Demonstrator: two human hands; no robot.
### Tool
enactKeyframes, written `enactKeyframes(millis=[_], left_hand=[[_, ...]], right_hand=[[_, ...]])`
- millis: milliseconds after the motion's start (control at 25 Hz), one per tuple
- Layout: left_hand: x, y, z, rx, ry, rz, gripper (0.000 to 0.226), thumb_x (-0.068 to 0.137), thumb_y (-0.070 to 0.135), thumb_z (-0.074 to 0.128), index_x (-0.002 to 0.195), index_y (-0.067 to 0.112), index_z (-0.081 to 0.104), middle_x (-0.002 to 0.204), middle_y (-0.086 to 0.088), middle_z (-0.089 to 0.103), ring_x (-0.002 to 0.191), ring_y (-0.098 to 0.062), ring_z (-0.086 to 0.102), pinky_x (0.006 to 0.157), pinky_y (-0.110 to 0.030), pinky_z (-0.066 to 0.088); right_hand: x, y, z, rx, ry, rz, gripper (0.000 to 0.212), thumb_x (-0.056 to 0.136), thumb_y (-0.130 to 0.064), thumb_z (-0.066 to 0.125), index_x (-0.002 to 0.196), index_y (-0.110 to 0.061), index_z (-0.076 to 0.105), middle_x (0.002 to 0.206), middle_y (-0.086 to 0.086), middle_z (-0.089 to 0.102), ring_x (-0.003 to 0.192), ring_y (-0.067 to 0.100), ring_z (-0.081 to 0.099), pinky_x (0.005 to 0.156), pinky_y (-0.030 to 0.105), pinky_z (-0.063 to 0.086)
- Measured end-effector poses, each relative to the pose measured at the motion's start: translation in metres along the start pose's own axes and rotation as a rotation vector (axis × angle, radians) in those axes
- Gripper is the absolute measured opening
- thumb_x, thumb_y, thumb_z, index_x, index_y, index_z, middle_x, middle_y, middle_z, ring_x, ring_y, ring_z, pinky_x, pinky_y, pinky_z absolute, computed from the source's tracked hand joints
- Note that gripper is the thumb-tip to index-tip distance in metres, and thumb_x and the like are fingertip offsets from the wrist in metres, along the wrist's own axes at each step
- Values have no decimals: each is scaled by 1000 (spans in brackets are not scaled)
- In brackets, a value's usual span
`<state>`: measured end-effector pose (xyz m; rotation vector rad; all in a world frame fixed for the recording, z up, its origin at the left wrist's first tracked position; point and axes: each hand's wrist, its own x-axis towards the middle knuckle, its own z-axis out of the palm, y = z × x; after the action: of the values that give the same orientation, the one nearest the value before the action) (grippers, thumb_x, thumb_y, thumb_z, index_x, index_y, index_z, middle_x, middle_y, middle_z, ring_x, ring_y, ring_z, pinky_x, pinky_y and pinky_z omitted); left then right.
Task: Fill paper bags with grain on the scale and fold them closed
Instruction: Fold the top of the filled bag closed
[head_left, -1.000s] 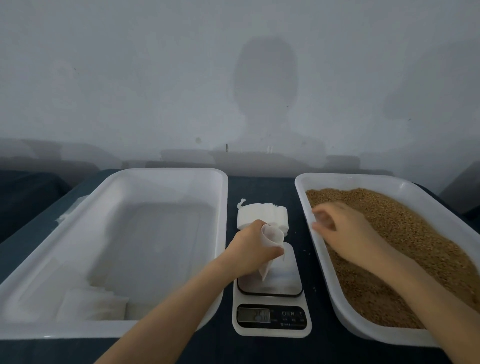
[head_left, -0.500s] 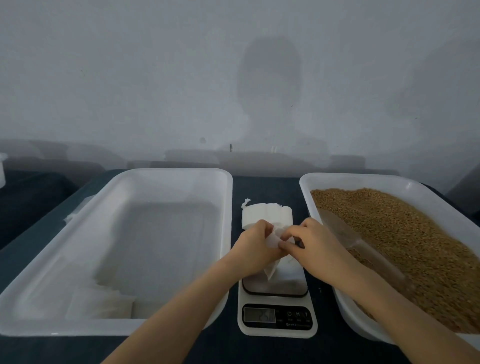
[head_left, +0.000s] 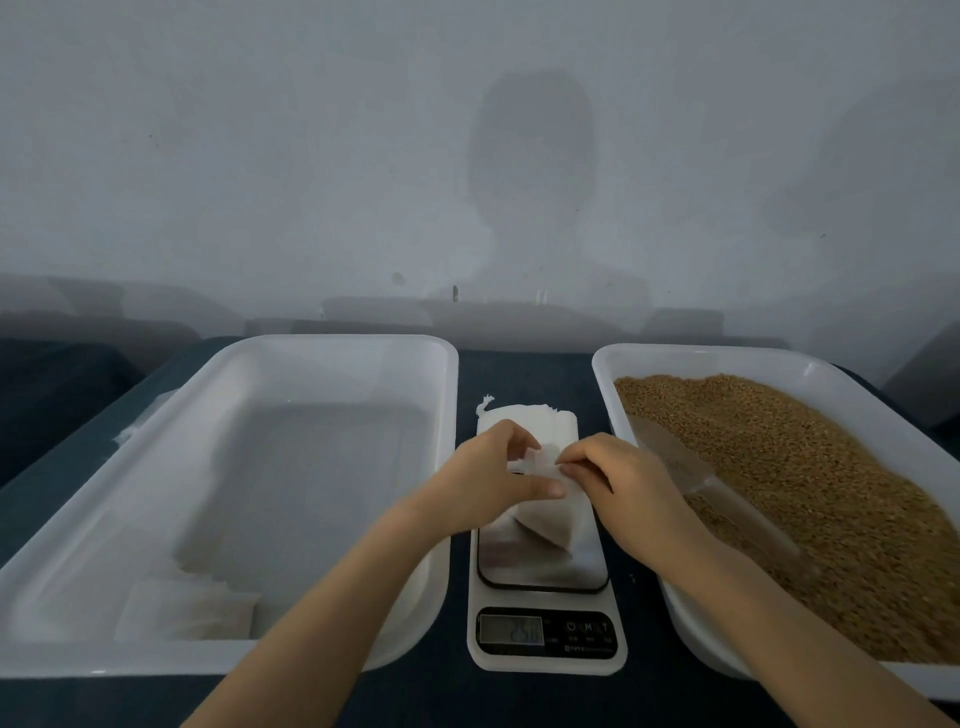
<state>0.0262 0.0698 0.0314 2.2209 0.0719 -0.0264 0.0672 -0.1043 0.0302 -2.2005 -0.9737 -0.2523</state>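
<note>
Fingertips (head_left: 563, 457) pinching the paper bag (head_left: 550, 519) mouth over the scale (head_left: 545, 665)
Left hand (head_left: 483, 478) and right hand (head_left: 628, 478) meet at its top edge, equally near; the bag slants down toward the person onto the platform, grain (head_left: 805, 493) to the right.

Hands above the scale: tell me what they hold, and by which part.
The left hand and right hand both pinch the paper bag at its top edge, over the scale.

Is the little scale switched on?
On: the scale has digits showing on its display, too blurred to read.
</note>
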Motion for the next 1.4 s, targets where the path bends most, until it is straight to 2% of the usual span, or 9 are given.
enactKeyframes(millis=[80,160,280,360,480,680,840,1120,1400], left_hand=[[1,1,-9,25,-44,10,51,73,36,80,112,29,48,112,12,56,103,-7,55,89,-23,46],[0,0,-11,112,-61,33,45,74,31,80,111,27,53,100,10,60,88,-6,58,80,-16,48],[-1,-1,-9,241,61,91,21,82,31,73,97,19,64,73,15,52,64,-2,49,56,-3,37],[-1,-2,-11,229,130,115,15,85,29,70,80,19,60,64,11,50,58,-4,46,54,-2,36],[-3,-4,-10,230,146,140,20,86,29,68,73,25,54,62,11,49,57,-5,45,55,-3,36],[-3,-11,-2,265,150,135,17,85,30,69,78,21,57,65,14,50,60,-3,47,57,-4,37],[-5,-12,-1,209,152,144,13,82,29,73,82,26,60,67,16,54,61,0,51,57,-2,37],[-4,-14,-1,148,152,113,19,79,29,76,92,24,63,81,7,64,73,-6,58,63,-4,41],[-3,-14,-1,146,150,118,18,79,29,76,89,26,61,76,12,60,68,-1,55,62,-4,41]], right_hand=[[0,-1,-1,12,9,-24,8,89,-6,61,92,-8,68,87,-4,63,80,-2,56,74,7,41],[1,0,-1,33,25,-27,11,88,-5,62,96,-10,69,90,-5,65,83,-5,57,76,5,41],[1,0,-2,82,82,12,18,85,-3,65,101,-12,68,88,-5,67,85,-9,59,76,2,41],[1,2,-4,102,115,27,18,83,-1,67,99,-10,70,84,-7,67,85,-14,57,75,2,41],[-1,4,-7,93,89,30,17,84,-2,67,98,-10,71,85,-12,66,85,-16,57,76,1,41],[-5,8,-6,52,42,71,22,86,-6,65,107,-13,68,97,-8,65,83,-16,54,78,-2,38],[-6,12,-7,-6,-7,138,26,88,-11,63,113,-16,66,101,-7,63,87,-1,55,74,-2,36],[-5,11,-10,-18,-6,202,27,89,-11,62,115,-16,65,91,-6,60,86,6,55,71,1,38],[-6,9,-11,-19,-7,191,27,89,-11,62,115,-15,65,92,-9,59,85,3,54,72,0,38]])
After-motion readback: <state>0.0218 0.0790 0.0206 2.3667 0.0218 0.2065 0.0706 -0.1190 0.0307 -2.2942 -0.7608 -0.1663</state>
